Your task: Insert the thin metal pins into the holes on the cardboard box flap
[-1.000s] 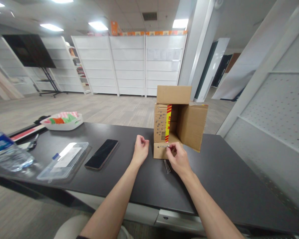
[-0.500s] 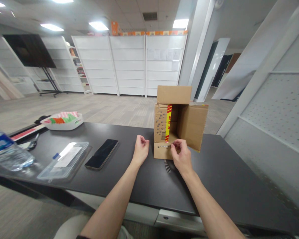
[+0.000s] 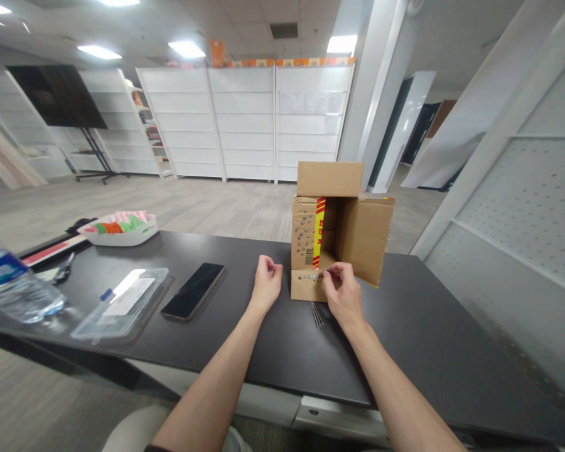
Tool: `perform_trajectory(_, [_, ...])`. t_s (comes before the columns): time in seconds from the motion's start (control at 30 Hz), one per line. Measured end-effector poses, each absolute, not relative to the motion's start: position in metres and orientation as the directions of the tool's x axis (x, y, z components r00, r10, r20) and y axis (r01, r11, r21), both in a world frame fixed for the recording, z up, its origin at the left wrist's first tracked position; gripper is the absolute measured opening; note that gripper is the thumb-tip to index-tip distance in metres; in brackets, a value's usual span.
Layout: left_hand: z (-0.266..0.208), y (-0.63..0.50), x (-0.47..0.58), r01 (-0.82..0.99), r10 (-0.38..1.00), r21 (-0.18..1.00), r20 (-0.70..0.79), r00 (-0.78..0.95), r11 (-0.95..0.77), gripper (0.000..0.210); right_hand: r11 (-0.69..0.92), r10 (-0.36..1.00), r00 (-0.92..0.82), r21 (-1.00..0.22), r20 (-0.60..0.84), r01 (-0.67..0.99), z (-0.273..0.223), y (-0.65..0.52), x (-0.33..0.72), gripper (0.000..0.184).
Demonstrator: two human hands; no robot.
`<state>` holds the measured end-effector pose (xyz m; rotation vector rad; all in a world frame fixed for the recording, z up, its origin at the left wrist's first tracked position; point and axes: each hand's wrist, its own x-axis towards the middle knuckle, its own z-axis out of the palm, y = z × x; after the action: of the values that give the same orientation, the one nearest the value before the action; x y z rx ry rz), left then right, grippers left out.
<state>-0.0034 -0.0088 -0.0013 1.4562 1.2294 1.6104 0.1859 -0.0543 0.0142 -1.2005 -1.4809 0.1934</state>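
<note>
A cardboard box (image 3: 349, 235) stands on the dark table with its opening facing me and its flaps spread. Small round metal heads and holes dot its left flap, and more line the lower front flap (image 3: 306, 289). My right hand (image 3: 343, 290) is at that lower flap, thumb and fingertips pinched together; anything between them is too small to make out. Under the flap's edge, several thin metal rods, like long nails (image 3: 317, 314), stick out toward me. My left hand (image 3: 266, 281) rests left of the box, fingers curled closed, their contents hidden.
Left of my hands lie a black phone (image 3: 193, 292) and a clear plastic case (image 3: 122, 304). Beyond them are a water bottle (image 3: 16, 285) and a white basket (image 3: 117, 235) with colourful contents. A perforated white panel (image 3: 541, 207) rises at right.
</note>
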Motion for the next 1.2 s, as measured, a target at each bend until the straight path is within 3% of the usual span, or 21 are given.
perform_trajectory(0.67, [-0.0009,-0.0094,-0.0025,0.116,0.904,0.923,0.383,-0.19,-0.366,0.022,0.565,0.699,-0.06,-0.499,0.712,0.657,0.0191,-0.058,0.1858,0.01])
perform_trajectory(1.2, [0.0002,-0.0101,-0.0024,0.112,0.907,0.926,0.376,-0.191,-0.36,0.022,0.371,0.769,-0.018,-0.423,0.639,0.827,0.016,-0.0572,0.1857,0.008])
